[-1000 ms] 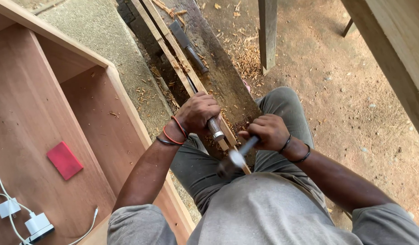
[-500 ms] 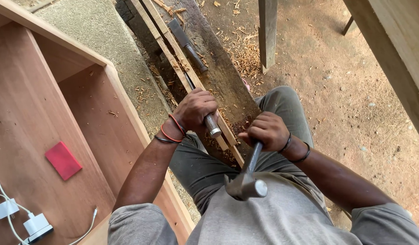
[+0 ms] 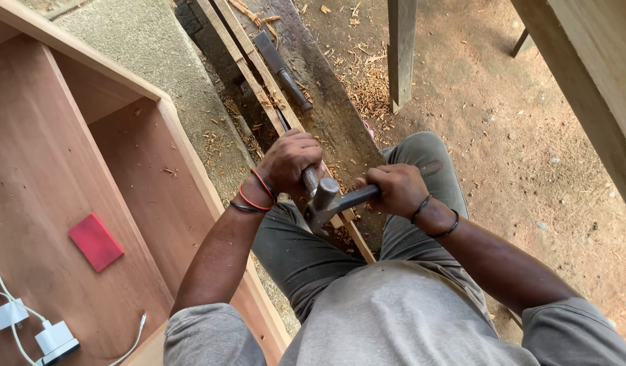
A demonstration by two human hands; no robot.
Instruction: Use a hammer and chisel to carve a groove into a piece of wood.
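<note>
Outdoor dirt floor (image 3: 530,135), wood chips scattered, worn dark plank (image 3: 326,102) serving as bench.

Chisel (image 3: 309,177) upright on thin wooden strip (image 3: 258,81) lying along plank, just in front of knees. Left hand (image 3: 289,159) clenched around chisel handle, blade hidden under fist. Right hand (image 3: 394,190) clenched on hammer (image 3: 326,200) handle; steel head meeting chisel butt, right beside left knuckles.

Outward: second chisel (image 3: 280,68) lying loose further up plank, beside strip. Wooden post (image 3: 401,47) standing in dirt beyond. Open wooden cabinet carcass (image 3: 89,169) to left, red block (image 3: 96,241) and white chargers (image 3: 48,339) with cable inside.

Risks, judged from layout:
- Hammer face close to left fingers; off-centre blow likely to glance onto knuckles.
- Strip narrow and unclamped as far as visible; skewed hit could split it or kick it sideways off plank.
- Thighs directly below work; chisel slipping off strip edge would travel toward leg.
- Loose chisel near strip could get knocked off by vibration.
</note>
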